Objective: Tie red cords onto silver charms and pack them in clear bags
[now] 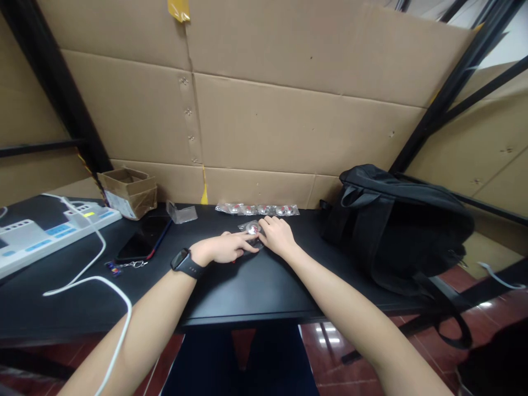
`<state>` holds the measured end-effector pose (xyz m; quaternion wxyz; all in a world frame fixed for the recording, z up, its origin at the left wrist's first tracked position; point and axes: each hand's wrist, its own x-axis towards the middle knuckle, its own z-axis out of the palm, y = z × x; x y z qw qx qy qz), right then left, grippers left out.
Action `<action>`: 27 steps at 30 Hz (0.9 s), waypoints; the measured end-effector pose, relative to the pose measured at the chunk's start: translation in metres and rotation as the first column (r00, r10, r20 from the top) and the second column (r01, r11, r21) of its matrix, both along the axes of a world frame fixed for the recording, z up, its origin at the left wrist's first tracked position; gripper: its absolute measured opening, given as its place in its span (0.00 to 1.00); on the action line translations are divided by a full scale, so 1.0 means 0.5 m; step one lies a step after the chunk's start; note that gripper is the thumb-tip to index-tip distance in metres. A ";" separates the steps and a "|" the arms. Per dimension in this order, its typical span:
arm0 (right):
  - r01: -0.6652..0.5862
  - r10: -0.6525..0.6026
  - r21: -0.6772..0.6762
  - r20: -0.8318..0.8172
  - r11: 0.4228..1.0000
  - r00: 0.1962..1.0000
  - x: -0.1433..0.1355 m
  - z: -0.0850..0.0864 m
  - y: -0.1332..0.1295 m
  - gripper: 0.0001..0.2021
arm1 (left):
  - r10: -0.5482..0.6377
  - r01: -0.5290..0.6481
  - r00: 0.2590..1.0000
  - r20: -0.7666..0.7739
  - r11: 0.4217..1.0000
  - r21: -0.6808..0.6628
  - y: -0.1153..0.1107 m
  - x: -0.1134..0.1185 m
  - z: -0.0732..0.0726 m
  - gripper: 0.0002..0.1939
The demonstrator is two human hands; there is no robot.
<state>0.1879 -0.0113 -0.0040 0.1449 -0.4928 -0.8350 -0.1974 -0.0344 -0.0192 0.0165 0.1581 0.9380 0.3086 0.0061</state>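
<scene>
A small clear plastic packet with a round, shiny silver and red item (252, 228) inside lies near the middle of the black table. My left hand (229, 246), with a dark watch on its wrist, reaches in from the left. Its index and middle fingers are stretched out and apart, the index touching the packet's lower edge. At the packet's right side, my right hand (278, 235) has its fingers closed on the plastic edge. My hands partly cover the packet. Behind it, against the cardboard, lies a row of several similar packets (264, 210).
Leftward are a small open cardboard box (131, 192), a clear plastic case (181, 213), a dark phone (144, 239), a keychain (124, 266) and white power strips (61, 231). A white cable (99, 242) crosses my left forearm. A black backpack (396, 225) stands at right.
</scene>
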 end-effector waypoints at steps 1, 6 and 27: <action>0.003 -0.003 -0.003 -0.008 1.000 1.000 -0.001 -0.001 0.000 0.10 | -0.011 0.011 1.000 0.001 1.000 0.006 0.001 -0.002 -0.001 0.31; -0.044 0.042 -0.028 -0.051 0.999 0.998 -0.004 0.000 0.005 0.10 | -0.007 0.005 0.999 0.039 0.998 0.058 0.004 -0.008 0.005 0.22; -0.368 0.271 -0.168 -0.420 0.915 0.866 0.060 -0.011 0.030 0.04 | 0.230 -0.355 0.888 0.398 0.893 0.277 0.035 0.002 -0.021 0.05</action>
